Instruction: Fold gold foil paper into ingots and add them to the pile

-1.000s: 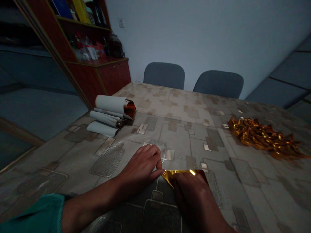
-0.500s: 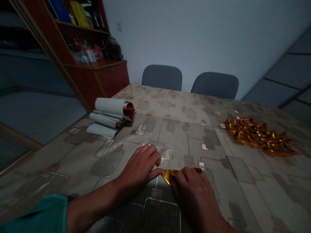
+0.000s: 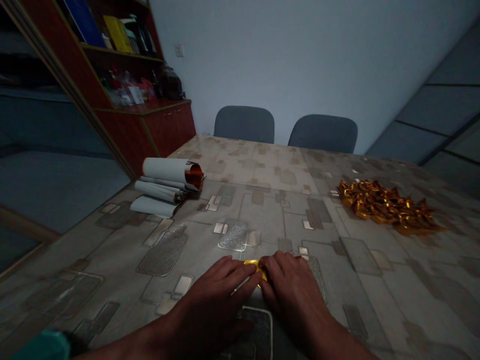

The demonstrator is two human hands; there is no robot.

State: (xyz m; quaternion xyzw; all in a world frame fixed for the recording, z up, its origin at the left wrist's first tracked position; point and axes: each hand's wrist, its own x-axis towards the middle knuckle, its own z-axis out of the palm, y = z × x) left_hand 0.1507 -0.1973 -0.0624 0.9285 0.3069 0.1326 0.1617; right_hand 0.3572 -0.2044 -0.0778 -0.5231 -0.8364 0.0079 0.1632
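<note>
A small piece of gold foil paper lies on the patterned tablecloth, mostly covered by my hands. My left hand rests at its left end, fingers closed together and pressing on the foil. From the right, my right hand grips the same piece with curled fingers, hiding most of that side. Only a bright strip shows between the two hands. Off to the right sits a cluster of folded gold foil pieces. At the left, curled sheets with pale backs and a shiny copper-gold inner face are stacked.
The table has a cloth of grey and beige rectangles. Two grey chairs, a left one and a right one, stand at its far side by the wall. A reddish-brown cabinet with shelves of goods is at the back left.
My left hand has come down and right onto the foil, covering its left corner. Less of the foil shows. My right hand stays on it, and the view has shifted slightly.
</note>
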